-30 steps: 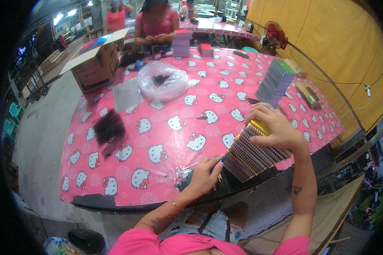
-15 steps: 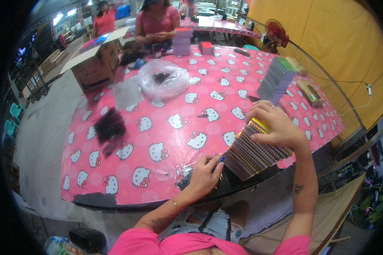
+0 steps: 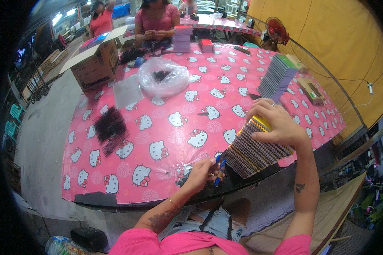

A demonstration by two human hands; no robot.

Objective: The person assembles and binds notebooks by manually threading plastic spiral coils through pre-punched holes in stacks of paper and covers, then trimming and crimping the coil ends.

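Observation:
Near the table's front edge stands a tall, slanting stack of thin flat packs [image 3: 259, 146] with a yellow top and rows of grey and brown edges. My right hand [image 3: 278, 123] is wrapped over the stack's top end, thumb on the near face and fingers on the far side. At the stack's lower left, my left hand [image 3: 205, 172] is closed round a small blue-handled tool [image 3: 220, 172]. The tool's exact kind is hard to make out, and its dark tip meets the stack's left edge. A crumpled clear plastic piece [image 3: 184, 173] lies beside my left hand.
A pile of thin black strands [image 3: 110, 127] lies on the left of the pink table [image 3: 174, 140]. Beyond are a clear plastic bag [image 3: 164, 87], a cardboard box [image 3: 93, 68], and another stack of packs [image 3: 276, 78] at right. A person in pink [image 3: 157, 21] works across the table.
My left hand has shifted slightly down and left, and more of the blue-handled tool shows. My right hand keeps its hold on the stack.

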